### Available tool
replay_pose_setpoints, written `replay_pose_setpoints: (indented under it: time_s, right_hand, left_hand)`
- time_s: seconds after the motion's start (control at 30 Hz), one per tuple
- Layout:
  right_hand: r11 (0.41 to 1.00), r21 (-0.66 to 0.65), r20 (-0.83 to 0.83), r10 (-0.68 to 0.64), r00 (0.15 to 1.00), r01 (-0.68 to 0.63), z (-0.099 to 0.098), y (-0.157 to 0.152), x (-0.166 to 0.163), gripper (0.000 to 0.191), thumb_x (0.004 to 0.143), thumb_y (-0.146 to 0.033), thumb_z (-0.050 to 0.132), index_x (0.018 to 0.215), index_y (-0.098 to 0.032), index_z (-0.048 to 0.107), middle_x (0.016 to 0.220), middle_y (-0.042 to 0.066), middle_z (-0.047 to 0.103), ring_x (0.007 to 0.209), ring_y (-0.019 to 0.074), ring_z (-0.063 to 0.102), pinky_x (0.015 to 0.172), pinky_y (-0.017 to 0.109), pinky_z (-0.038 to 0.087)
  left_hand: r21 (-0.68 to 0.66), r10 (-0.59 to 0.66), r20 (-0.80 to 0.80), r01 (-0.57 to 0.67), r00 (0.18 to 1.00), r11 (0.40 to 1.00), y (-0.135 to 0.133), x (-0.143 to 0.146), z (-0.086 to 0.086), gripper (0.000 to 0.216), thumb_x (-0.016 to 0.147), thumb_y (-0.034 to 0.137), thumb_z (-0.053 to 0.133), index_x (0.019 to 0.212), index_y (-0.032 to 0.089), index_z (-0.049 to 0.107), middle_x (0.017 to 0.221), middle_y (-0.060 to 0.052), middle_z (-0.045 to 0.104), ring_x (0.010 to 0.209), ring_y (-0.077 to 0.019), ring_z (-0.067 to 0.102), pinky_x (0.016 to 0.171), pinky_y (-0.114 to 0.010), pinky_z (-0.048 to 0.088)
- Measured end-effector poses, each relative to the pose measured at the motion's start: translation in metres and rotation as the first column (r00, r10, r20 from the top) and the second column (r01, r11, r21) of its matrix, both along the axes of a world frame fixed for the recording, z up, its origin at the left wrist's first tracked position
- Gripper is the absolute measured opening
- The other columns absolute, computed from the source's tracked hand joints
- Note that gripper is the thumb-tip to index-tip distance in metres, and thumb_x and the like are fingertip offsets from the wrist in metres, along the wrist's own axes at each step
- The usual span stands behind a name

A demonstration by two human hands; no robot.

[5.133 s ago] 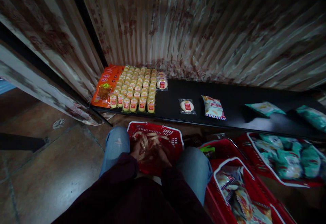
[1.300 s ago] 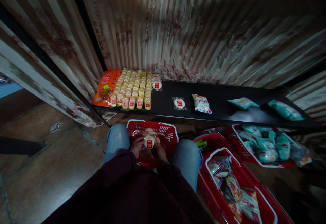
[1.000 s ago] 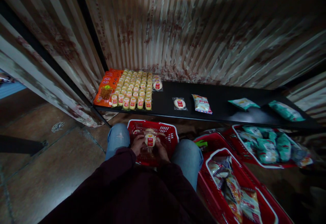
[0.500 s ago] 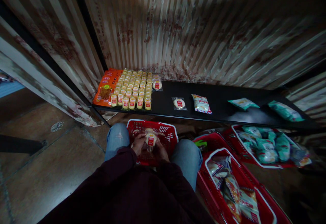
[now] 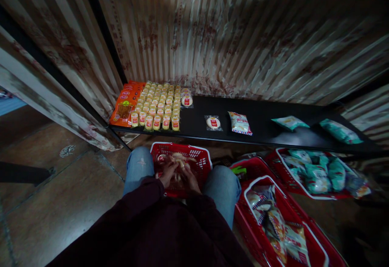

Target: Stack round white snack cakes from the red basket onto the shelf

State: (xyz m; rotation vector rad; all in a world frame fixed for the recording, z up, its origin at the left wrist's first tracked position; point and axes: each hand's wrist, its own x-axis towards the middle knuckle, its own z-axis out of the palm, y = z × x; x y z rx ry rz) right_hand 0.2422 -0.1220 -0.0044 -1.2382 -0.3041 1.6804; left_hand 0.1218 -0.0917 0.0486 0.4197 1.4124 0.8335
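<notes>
Both my hands are down in a red basket (image 5: pixel 199 153) between my knees. My left hand (image 5: pixel 168 172) and my right hand (image 5: pixel 189 176) are pressed together around a small stack of clear-wrapped round cakes (image 5: pixel 178 162). The fingers curl about the packets, which now show edge-on. More of the same packets lie loose in the basket. On the low black shelf (image 5: pixel 273 137) ahead, rows of the same cakes (image 5: pixel 158 107) stand packed at the left end, next to orange packets (image 5: pixel 124 104).
A single cake packet (image 5: pixel 213 122), a white striped bag (image 5: pixel 240 123) and teal bags (image 5: pixel 290 123) lie spread along the shelf. Two more red baskets sit right of my knee, one with snack bags (image 5: pixel 282 226), one with teal bags (image 5: pixel 319 174). Corrugated wall behind; tiled floor left.
The cake packet that faced me with its red label has turned edge-on and sunk lower into the basket, my hands closing in around it.
</notes>
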Motion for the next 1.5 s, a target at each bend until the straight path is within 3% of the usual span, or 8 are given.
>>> replay_pose_setpoints:
  time_s: [0.13, 0.37, 0.57, 0.8, 1.07, 1.2, 1.33, 1.5]
  right_hand:
    - [1.0, -0.008, -0.011, 0.022, 1.0, -0.022, 0.005, -0.002, -0.002, 0.056, 0.056, -0.043, 0.084, 0.108, -0.028, 0.069, 0.107, 0.0, 0.075, 0.109, 0.0234, 0.066, 0.097, 0.037, 0.047]
    - [0.991, 0.082, -0.008, 0.105, 0.994, -0.104, 0.024, -0.005, -0.007, 0.046, 0.06, -0.048, 0.082, 0.1, -0.025, 0.074, 0.105, 0.006, 0.076, 0.115, 0.0279, 0.061, 0.096, 0.041, 0.047]
    - [0.999, 0.042, -0.018, 0.033, 0.999, -0.032, 0.015, -0.004, -0.005, 0.045, 0.055, -0.041, 0.083, 0.097, -0.026, 0.073, 0.094, 0.003, 0.077, 0.1, 0.0259, 0.067, 0.09, 0.039, 0.049]
    - [1.0, 0.026, -0.008, 0.018, 1.0, -0.018, 0.005, -0.005, -0.005, 0.043, 0.053, -0.041, 0.083, 0.091, -0.025, 0.073, 0.092, 0.004, 0.077, 0.099, 0.0264, 0.068, 0.089, 0.042, 0.05]
    - [0.999, -0.012, 0.087, 0.031, 0.996, -0.03, 0.005, -0.004, -0.005, 0.048, 0.048, -0.048, 0.084, 0.087, -0.022, 0.074, 0.084, 0.006, 0.077, 0.094, 0.0273, 0.07, 0.088, 0.041, 0.051]
    - [0.998, -0.05, 0.168, 0.054, 0.984, -0.047, 0.004, -0.003, -0.004, 0.052, 0.042, -0.053, 0.085, 0.082, -0.021, 0.075, 0.081, 0.006, 0.077, 0.094, 0.0281, 0.069, 0.087, 0.041, 0.051]
    - [0.994, -0.061, 0.2, 0.098, 0.975, -0.088, 0.003, -0.005, -0.003, 0.054, 0.046, -0.06, 0.083, 0.081, -0.019, 0.074, 0.083, 0.007, 0.076, 0.093, 0.0278, 0.068, 0.087, 0.04, 0.051]
    - [0.988, -0.084, 0.151, 0.139, 0.979, -0.127, 0.006, -0.007, -0.004, 0.058, 0.056, -0.064, 0.078, 0.091, -0.018, 0.073, 0.088, 0.009, 0.076, 0.096, 0.0281, 0.069, 0.087, 0.041, 0.052]
  left_hand:
    - [-0.048, -0.003, 0.047, 0.005, 0.999, 0.999, -0.005, 0.0, 0.002, 0.035, 0.075, 0.037, 0.074, 0.104, 0.02, 0.067, 0.111, -0.008, 0.069, 0.097, -0.0187, 0.064, 0.072, -0.024, 0.05]
    - [-0.115, 0.015, 0.092, -0.004, 0.996, 0.993, -0.004, -0.003, -0.008, 0.038, 0.073, 0.037, 0.074, 0.104, 0.017, 0.065, 0.086, -0.003, 0.068, 0.065, -0.0137, 0.062, 0.058, -0.024, 0.049]
    - [-0.203, 0.142, 0.114, -0.117, 0.983, 0.972, 0.002, -0.009, -0.023, 0.029, 0.081, 0.028, 0.066, 0.105, 0.012, 0.063, 0.075, -0.005, 0.067, 0.058, -0.0136, 0.062, 0.053, -0.023, 0.05]
    - [-0.258, 0.214, 0.224, -0.154, 0.951, 0.954, 0.0, -0.021, -0.027, 0.025, 0.087, 0.023, 0.058, 0.105, 0.007, 0.063, 0.075, -0.007, 0.067, 0.061, -0.0151, 0.063, 0.057, -0.025, 0.053]
    - [-0.259, 0.176, 0.248, -0.11, 0.953, 0.96, -0.003, -0.023, -0.027, 0.033, 0.089, 0.033, 0.057, 0.11, 0.008, 0.062, 0.082, -0.008, 0.069, 0.065, -0.0156, 0.064, 0.064, -0.029, 0.055]
    - [-0.228, 0.124, 0.282, -0.06, 0.951, 0.972, -0.005, -0.022, -0.021, 0.037, 0.092, 0.04, 0.051, 0.112, 0.011, 0.062, 0.087, -0.008, 0.068, 0.069, -0.016, 0.063, 0.068, -0.03, 0.055]
    - [-0.182, 0.034, 0.296, 0.022, 0.954, 0.983, -0.008, -0.025, -0.011, 0.043, 0.093, 0.049, 0.044, 0.11, 0.013, 0.062, 0.09, -0.009, 0.067, 0.072, -0.0169, 0.063, 0.07, -0.031, 0.055]
    - [-0.132, -0.041, 0.253, 0.077, 0.967, 0.988, -0.013, -0.027, -0.008, 0.031, 0.082, 0.037, 0.064, 0.106, 0.017, 0.062, 0.097, -0.008, 0.068, 0.081, -0.0158, 0.064, 0.074, -0.028, 0.053]
